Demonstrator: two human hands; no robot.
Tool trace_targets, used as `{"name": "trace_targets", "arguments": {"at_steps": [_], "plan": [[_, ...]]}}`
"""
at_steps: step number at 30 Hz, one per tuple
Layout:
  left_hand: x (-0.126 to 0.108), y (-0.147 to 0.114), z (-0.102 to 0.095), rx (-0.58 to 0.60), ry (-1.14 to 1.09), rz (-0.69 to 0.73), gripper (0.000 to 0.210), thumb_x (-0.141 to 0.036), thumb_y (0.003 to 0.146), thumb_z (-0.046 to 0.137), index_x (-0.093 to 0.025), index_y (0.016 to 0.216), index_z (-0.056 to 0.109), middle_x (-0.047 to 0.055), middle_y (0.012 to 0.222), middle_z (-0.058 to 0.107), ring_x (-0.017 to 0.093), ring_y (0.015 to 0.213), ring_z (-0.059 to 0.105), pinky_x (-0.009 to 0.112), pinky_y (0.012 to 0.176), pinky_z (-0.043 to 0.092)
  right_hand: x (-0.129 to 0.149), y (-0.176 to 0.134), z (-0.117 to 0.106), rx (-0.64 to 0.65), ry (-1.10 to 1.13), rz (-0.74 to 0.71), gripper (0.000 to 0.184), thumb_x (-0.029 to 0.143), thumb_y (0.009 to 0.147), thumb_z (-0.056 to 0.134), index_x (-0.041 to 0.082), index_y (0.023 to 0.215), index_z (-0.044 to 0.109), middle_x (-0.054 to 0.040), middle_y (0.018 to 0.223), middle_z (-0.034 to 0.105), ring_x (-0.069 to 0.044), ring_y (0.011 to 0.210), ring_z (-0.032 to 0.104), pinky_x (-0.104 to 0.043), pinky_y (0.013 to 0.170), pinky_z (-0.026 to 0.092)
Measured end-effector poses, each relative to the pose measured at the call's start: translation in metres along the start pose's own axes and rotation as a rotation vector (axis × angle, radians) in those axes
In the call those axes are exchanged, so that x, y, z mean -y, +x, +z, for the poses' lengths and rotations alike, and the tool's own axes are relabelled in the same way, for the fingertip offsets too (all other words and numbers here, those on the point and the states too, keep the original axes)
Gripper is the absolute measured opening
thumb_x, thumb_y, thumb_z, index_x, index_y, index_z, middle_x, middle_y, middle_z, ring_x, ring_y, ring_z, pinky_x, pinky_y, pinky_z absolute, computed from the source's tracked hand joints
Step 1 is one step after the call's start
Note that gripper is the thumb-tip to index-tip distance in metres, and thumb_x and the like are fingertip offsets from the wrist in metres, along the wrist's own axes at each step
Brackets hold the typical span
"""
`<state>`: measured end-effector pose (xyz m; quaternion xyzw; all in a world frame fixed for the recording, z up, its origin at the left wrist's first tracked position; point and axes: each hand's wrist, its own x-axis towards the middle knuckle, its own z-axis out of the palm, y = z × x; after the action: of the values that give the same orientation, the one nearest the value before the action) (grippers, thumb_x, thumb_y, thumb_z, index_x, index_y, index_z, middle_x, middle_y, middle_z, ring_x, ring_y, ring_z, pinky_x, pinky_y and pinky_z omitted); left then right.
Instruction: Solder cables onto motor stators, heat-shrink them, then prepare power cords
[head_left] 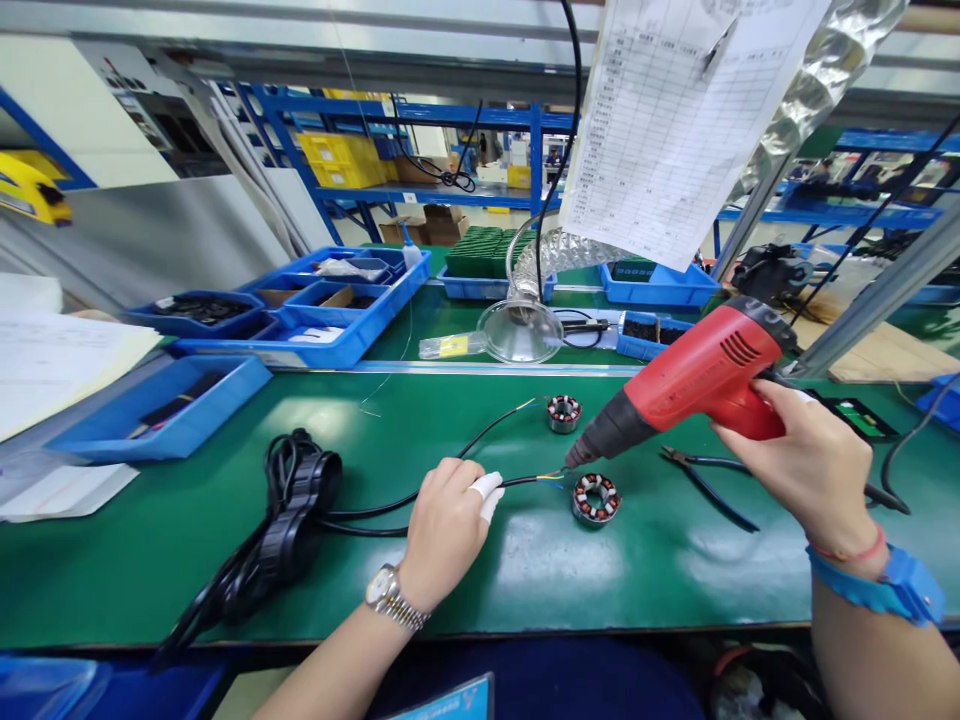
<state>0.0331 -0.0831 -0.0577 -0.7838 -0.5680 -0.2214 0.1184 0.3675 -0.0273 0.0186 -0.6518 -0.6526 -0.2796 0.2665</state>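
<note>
My right hand (810, 460) grips the handle of a red heat gun (701, 370), its dark nozzle pointing down and left at thin coloured wires. Those wires come out of a black cable (521, 481) pinched in my left hand (450, 515), which has white covers on its fingertips. Just right of the wire ends lies a motor stator (596, 499) with copper windings. A second stator (563, 412) sits farther back, beside the stripped end of another black cable (487, 432). Both cables run left to a black coiled bundle (296, 510).
Pliers (709, 480) lie with handles apart beneath the heat gun. A clear funnel-shaped duct hood (520, 330) stands behind the stators. Blue trays (390, 310) line the back left, and a blue bin (165, 410) sits nearer. Paper sheets (675, 120) hang above.
</note>
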Motion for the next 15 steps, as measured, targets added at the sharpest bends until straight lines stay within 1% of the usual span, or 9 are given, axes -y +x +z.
{"name": "trace_targets", "arguments": {"at_steps": [6,9,12,15], "plan": [[0.001,0.001,0.002,0.008,-0.025,-0.007,0.012,-0.019,0.081,0.055,-0.015,0.087,0.065,0.006,0.076,0.059,0.021,0.074,0.045,0.033,0.061,0.036,-0.01,0.002,-0.011,0.035,0.054,-0.05,0.056,0.056,0.063,0.059,0.023,0.108,0.057,-0.0043,0.087,0.066,-0.022,0.077,0.063,-0.027,0.062,0.044],[0.002,0.0,0.004,0.002,-0.054,-0.006,0.012,-0.019,0.082,0.054,-0.014,0.087,0.065,0.006,0.076,0.059,0.021,0.074,0.046,0.033,0.062,0.037,-0.009,0.004,-0.013,0.022,0.075,-0.06,0.056,0.055,0.063,0.06,0.023,0.109,0.057,-0.0044,0.09,0.066,-0.022,0.079,0.063,-0.027,0.064,0.044],[0.003,-0.006,0.002,-0.04,-0.115,-0.004,0.014,-0.02,0.083,0.053,-0.014,0.092,0.063,0.007,0.08,0.06,0.021,0.076,0.047,0.034,0.065,0.04,0.003,0.012,-0.003,-0.031,0.038,-0.052,0.053,0.055,0.065,0.059,0.021,0.106,0.057,-0.0059,0.089,0.066,-0.023,0.078,0.062,-0.027,0.063,0.042],[0.006,-0.021,-0.001,-0.096,-0.175,-0.014,0.018,-0.02,0.084,0.052,-0.015,0.1,0.059,0.008,0.086,0.058,0.021,0.079,0.048,0.035,0.069,0.042,0.023,0.023,0.016,-0.061,-0.002,-0.057,0.047,0.052,0.07,0.055,0.019,0.103,0.058,-0.0077,0.085,0.066,-0.023,0.074,0.06,-0.027,0.059,0.038]]}}
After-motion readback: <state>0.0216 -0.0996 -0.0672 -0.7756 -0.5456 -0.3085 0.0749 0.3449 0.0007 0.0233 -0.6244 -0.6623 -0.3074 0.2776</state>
